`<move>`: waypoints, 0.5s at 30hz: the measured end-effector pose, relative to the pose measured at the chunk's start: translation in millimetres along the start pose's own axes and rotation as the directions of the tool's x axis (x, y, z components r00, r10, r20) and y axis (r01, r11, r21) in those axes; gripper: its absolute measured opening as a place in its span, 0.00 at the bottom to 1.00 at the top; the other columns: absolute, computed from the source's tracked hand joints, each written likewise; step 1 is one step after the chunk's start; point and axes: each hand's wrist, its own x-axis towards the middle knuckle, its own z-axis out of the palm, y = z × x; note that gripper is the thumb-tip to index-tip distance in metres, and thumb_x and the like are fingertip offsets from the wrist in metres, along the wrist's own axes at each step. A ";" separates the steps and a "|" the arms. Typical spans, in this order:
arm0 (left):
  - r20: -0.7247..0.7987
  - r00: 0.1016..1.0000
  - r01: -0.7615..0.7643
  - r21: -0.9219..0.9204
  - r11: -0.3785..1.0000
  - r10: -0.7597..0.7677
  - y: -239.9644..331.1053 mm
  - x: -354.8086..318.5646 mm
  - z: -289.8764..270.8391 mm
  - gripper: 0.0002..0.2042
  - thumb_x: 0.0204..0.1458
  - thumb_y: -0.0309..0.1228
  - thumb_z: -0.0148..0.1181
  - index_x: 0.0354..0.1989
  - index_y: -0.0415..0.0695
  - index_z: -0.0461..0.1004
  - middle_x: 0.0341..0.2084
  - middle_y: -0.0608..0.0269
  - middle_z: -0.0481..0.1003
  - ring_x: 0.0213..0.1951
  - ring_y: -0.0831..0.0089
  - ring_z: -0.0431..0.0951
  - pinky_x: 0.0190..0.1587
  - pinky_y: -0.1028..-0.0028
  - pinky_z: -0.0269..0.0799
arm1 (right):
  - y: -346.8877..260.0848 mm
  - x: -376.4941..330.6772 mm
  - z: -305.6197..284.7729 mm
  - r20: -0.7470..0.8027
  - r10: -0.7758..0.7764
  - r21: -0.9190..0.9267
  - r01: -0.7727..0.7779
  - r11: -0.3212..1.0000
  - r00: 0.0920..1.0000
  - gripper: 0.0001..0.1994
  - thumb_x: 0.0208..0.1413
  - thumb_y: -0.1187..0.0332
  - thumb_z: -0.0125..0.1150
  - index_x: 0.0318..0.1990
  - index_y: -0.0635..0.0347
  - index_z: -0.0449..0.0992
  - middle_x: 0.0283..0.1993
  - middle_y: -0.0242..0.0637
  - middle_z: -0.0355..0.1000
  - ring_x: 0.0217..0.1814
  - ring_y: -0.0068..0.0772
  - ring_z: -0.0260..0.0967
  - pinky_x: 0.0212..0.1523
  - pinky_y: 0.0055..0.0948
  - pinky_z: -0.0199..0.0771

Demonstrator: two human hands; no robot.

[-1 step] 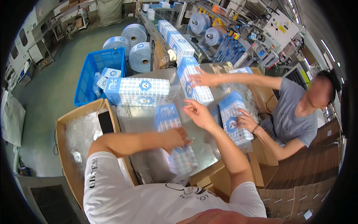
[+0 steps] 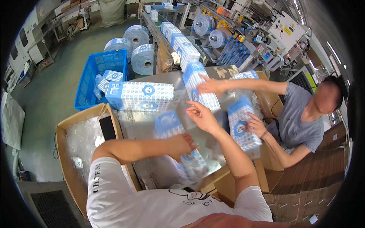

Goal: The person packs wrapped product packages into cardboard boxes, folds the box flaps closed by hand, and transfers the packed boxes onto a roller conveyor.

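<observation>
L hand (image 2: 183, 144) lies flat, fingers together, on a blue-white wrapped pack (image 2: 178, 146) on the steel table (image 2: 133, 121). R hand (image 2: 201, 116) hovers w/ fingers apart, empty, just beside co-worker's pack (image 2: 199, 89).

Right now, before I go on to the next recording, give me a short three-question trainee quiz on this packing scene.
1. True or false: the left hand rests on a blue-and-white patterned pack lying on the metal table.
2. Multiple choice: the right hand is A) gripping a roll of film, B) open in the air above the table with nothing in it, C) inside the blue crate.
3. Fill in: the co-worker in the grey shirt has one hand on each of two ____.

Key: 1 true; 2 B; 3 packs, one at the conveyor's end and one nearer to the co-worker.
</observation>
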 end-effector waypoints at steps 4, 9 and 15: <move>-0.214 0.955 0.177 -0.149 0.973 -0.206 -6.6 -18.9 5.1 0.47 0.34 0.51 0.70 0.64 0.42 0.59 0.46 0.52 0.70 0.51 0.56 0.68 0.59 0.57 0.56 | 10.8 78.6 -4.2 -0.085 0.005 -0.347 -0.034 0.937 0.996 0.25 0.52 0.62 0.65 0.57 0.57 0.68 0.45 0.49 0.75 0.46 0.42 0.74 0.48 0.36 0.72; -0.287 0.932 0.225 -0.019 0.974 -0.221 -14.2 -20.3 14.9 0.46 0.35 0.49 0.68 0.65 0.41 0.58 0.46 0.53 0.70 0.49 0.60 0.69 0.55 0.61 0.59 | 103.9 163.0 -30.7 -0.261 -0.251 -0.853 -0.101 0.512 0.932 0.34 0.49 0.58 0.65 0.65 0.46 0.60 0.60 0.56 0.62 0.59 0.56 0.61 0.59 0.48 0.61; -0.331 0.916 0.196 -0.126 0.973 -0.227 -16.7 -21.0 13.4 0.42 0.33 0.44 0.68 0.59 0.36 0.63 0.44 0.51 0.70 0.48 0.58 0.70 0.53 0.63 0.61 | 145.8 88.0 -59.5 -0.267 -0.074 -0.879 -0.211 0.428 0.961 0.41 0.46 0.62 0.65 0.69 0.34 0.53 0.63 0.55 0.55 0.61 0.61 0.56 0.58 0.54 0.59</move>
